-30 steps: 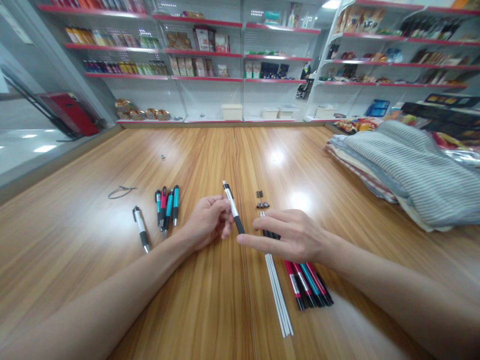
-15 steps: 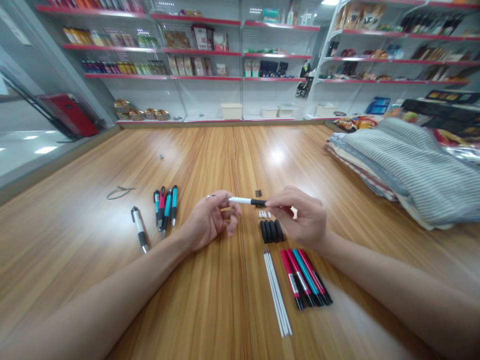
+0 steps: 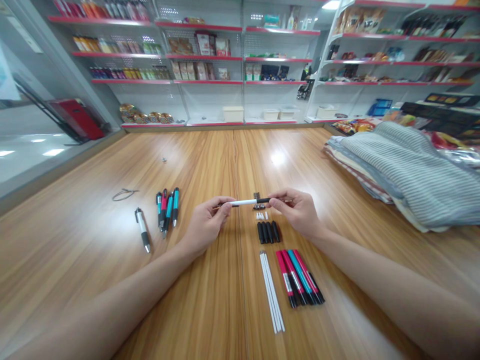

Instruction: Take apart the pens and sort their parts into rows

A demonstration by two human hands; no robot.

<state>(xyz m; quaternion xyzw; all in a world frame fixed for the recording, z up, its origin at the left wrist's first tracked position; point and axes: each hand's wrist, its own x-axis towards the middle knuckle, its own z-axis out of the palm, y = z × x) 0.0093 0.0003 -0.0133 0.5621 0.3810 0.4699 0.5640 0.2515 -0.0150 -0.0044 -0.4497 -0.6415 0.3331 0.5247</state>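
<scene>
Between my two hands a white pen (image 3: 245,202) with a black end is held level above the table. My left hand (image 3: 210,220) is closed on its left end, and my right hand (image 3: 296,210) pinches the black end on the right. Just below and beyond the pen lie small metal tips (image 3: 258,206) and small white pieces (image 3: 262,216). Nearer are black rubber grips (image 3: 268,232), white refills (image 3: 272,292) in a row, and pink and teal pen barrels (image 3: 300,280) side by side.
At left lie several assembled pens (image 3: 168,209), a white pen (image 3: 142,230) and a thin grey loop (image 3: 125,194). Folded striped cloths (image 3: 408,165) are stacked at right. Stocked shelves (image 3: 204,57) stand behind the wooden table (image 3: 202,300).
My left fingers have closed round the pen's left end; before, they were looser and spread. The pen remains level between both hands, and the view has shifted slightly.
</scene>
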